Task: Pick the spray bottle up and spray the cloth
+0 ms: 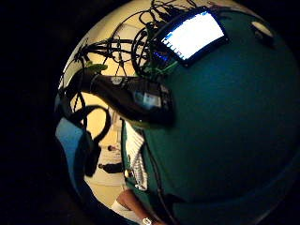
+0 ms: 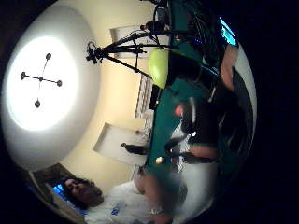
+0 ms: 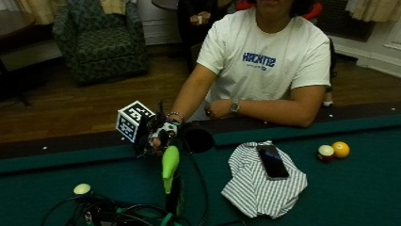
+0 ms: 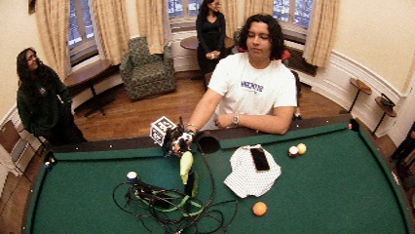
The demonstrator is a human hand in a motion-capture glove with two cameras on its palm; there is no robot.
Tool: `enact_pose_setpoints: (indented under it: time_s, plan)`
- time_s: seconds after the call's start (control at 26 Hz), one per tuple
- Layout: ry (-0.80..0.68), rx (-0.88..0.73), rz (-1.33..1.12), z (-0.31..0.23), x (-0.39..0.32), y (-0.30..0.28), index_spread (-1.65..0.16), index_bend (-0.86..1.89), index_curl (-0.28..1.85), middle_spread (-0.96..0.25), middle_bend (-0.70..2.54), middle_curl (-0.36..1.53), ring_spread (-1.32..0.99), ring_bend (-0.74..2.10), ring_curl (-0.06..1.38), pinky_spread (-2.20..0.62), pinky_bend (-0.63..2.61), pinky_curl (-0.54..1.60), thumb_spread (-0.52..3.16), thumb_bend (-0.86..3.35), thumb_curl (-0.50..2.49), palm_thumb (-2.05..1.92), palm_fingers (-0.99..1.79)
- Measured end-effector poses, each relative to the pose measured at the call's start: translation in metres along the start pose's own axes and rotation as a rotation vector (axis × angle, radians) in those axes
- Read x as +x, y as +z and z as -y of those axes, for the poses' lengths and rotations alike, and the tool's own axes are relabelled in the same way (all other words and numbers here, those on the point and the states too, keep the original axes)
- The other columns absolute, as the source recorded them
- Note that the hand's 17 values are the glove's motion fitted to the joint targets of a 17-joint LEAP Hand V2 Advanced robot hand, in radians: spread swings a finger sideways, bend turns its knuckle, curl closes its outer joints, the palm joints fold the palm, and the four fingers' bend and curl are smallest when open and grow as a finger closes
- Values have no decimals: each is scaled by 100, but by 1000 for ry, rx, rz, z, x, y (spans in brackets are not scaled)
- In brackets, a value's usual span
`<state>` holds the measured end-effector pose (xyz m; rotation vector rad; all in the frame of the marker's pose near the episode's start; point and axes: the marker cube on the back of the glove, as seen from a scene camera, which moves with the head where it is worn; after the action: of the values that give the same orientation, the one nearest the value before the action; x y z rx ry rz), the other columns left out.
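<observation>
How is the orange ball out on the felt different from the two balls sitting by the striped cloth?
The orange ball lies alone in the open felt, while the pair of balls rests side by side near the rail. The orange ball is one plain colour; in the pair, one ball is yellow-orange and the other is white with a dark red band. All rest on the green table, untouched by any hand.

Green felt table (image 3: 351, 188) looks matt, striped cloth (image 3: 263, 188) soft woven fabric, phone (image 3: 272, 161) w/ glossy glass, spray bottle (image 3: 169, 165) smooth plastic.
</observation>
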<state>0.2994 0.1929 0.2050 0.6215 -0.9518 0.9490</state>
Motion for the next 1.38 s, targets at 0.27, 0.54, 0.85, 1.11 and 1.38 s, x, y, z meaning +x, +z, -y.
enact_pose_setpoints:
  time_s: [0.27, 0.54, 0.85, 1.11, 1.38]
  plan:
    - [15, 38, 69, 11, -8, 10, -29, 41, 35, -19, 63, 55, -19, 85, 52, -15, 82, 56, 98, 3, 49, 91, 145]
    - [-15, 45, 40, 21, -19, 21, -28, 66, 47, -22, 81, 66, -20, 99, 61, -13, 90, 66, 84, 2, 57, 93, 134]
    - [6, 50, 34, 19, -8, 25, -27, 41, 46, -21, 74, 66, -20, 98, 61, -19, 88, 66, 91, -4, 58, 84, 98]
    - [22, -63, 24, 27, 4, 38, -34, 22, 42, -22, 61, 58, -19, 74, 52, -13, 57, 55, 97, -4, 52, 78, 60]
    - [43, -126, 42, 51, -6, 69, -37, 12, 36, -20, 46, 49, -18, 61, 44, 0, 44, 45, 97, -3, 48, 77, 50]
